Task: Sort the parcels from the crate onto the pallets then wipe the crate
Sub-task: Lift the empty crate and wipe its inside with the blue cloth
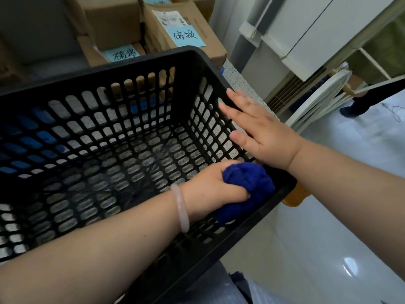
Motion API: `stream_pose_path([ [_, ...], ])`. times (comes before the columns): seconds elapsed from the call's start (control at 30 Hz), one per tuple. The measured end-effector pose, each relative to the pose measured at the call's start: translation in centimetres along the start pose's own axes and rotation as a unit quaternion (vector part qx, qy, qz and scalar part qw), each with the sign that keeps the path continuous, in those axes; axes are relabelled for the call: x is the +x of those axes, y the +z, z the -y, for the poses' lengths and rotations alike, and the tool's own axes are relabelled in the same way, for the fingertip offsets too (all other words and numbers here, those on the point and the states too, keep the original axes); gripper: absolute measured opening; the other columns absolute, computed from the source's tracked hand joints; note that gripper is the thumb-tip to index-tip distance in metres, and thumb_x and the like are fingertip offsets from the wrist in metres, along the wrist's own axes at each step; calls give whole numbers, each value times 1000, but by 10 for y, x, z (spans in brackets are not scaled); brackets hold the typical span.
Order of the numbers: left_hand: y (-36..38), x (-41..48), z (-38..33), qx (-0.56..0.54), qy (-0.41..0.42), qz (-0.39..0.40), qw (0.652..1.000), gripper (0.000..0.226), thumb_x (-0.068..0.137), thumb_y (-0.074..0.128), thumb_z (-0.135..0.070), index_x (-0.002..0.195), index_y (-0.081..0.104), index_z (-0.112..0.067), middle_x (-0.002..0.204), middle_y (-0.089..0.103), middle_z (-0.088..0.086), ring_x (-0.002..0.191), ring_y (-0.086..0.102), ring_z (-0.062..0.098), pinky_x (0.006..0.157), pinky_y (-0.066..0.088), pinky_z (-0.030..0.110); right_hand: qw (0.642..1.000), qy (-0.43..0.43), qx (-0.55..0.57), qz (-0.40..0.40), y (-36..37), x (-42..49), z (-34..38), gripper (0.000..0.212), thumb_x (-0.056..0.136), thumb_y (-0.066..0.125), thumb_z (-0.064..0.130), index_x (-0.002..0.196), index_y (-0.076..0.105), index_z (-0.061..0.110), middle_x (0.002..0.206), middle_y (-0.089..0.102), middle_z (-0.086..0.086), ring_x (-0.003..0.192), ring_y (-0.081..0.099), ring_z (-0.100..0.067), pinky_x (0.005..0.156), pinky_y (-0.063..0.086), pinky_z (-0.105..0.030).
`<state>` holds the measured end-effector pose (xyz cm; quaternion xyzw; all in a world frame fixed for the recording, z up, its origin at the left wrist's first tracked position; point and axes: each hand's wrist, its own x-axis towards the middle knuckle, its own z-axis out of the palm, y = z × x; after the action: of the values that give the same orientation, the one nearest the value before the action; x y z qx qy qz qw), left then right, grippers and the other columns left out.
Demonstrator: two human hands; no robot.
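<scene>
Black slatted crate [122, 62] near, centre-left. Left hand [210, 185], pink bracelet [180, 209] on wrist, fingers curled round bunched blue cloth [247, 189] at crate's near right corner. Right hand [260, 130] flat on crate's right rim, fingers straight. Labelled cardboard parcels [179, 27] stacked far, just behind crate.

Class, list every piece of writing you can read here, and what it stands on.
"破损": right blue slip on the right cardboard box.
"破损": left blue slip on the lower left cardboard box.
White shipping label, right box: too small to read.
Top blue slip: unreadable.
</scene>
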<state>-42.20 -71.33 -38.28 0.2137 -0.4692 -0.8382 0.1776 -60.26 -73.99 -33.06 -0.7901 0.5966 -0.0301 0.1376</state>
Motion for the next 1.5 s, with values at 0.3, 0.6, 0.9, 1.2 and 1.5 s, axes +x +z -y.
stream_pose_path([
  [0.3,-38,-44,1,232,-11,75,970,35,78,71,-16,108,62,-33,115,58,1,104,62,12,92,51,30,1000,17,-14,12,-2,-1,4,64,96,30,49,156,24,28,166,0,4,151,-9,-8,113,-11,-14],
  [0.6,-54,4,84,331,-191,-82,921,16,92,64,-22,106,61,-30,114,60,1,103,62,19,101,48,44,1000,1,-22,0,2,0,2,66,94,24,57,154,27,30,166,3,2,152,-5,-12,119,-3,-26],
  [0.9,-35,12,50,107,-168,-4,980,32,78,71,-26,108,63,-35,107,70,5,93,69,22,89,56,43,1000,-5,-26,-5,3,-1,0,62,96,25,55,152,32,31,166,6,-2,152,-4,-15,112,-13,-11],
  [1.2,-42,-25,-16,111,-124,204,965,34,85,67,0,104,65,-28,96,68,2,81,67,11,75,54,25,999,-4,-35,0,1,-2,2,62,95,24,56,151,34,33,166,5,-1,152,-5,-15,115,-9,-21],
  [1.5,-55,-17,82,389,-183,-56,901,30,95,62,-31,121,51,-40,128,45,-2,113,53,15,102,47,37,999,-10,-34,-3,2,0,1,62,95,25,57,151,34,33,166,4,1,152,-5,-14,119,-3,-30],
])
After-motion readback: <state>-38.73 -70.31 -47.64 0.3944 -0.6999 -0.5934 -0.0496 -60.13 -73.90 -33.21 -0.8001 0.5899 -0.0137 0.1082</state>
